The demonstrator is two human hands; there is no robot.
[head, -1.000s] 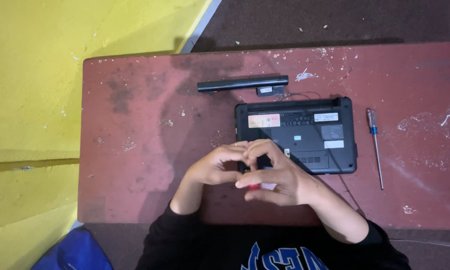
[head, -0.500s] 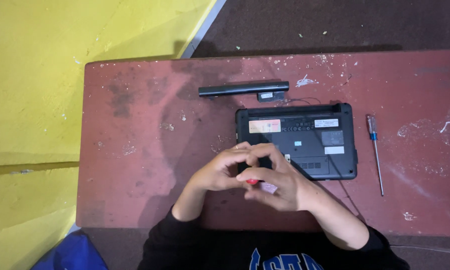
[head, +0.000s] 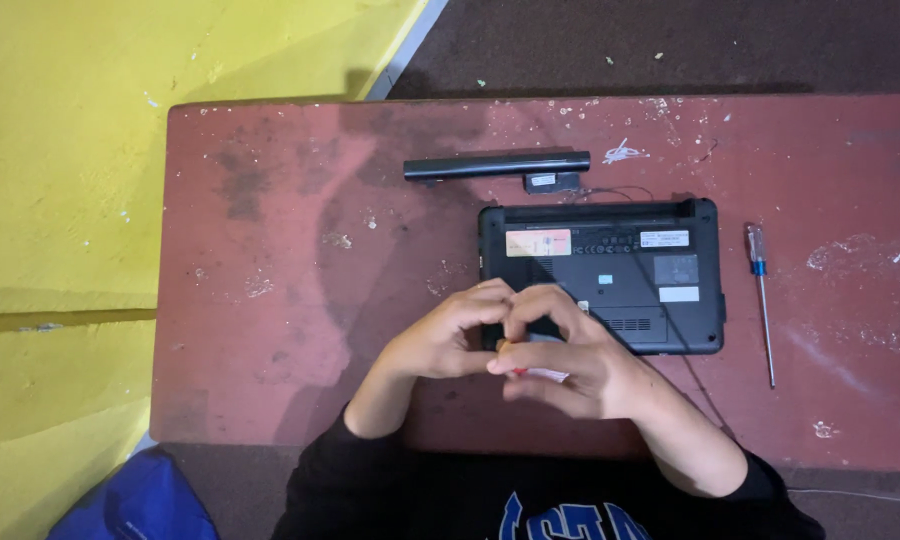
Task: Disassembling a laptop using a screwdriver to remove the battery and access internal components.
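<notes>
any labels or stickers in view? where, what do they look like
Orange-and-white rectangular sticker: upper left of the upturned black laptop.
White strip label: upper right of the laptop base.
Small white rectangle: right side, below a grey patch.
Small white label: on the small black part below the long black battery bar.

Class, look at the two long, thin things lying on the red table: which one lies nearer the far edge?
The black bar-shaped battery, lying crosswise just beyond the upturned laptop. The blue-handled screwdriver lies lengthwise to the laptop's right, closer to the person.
</notes>
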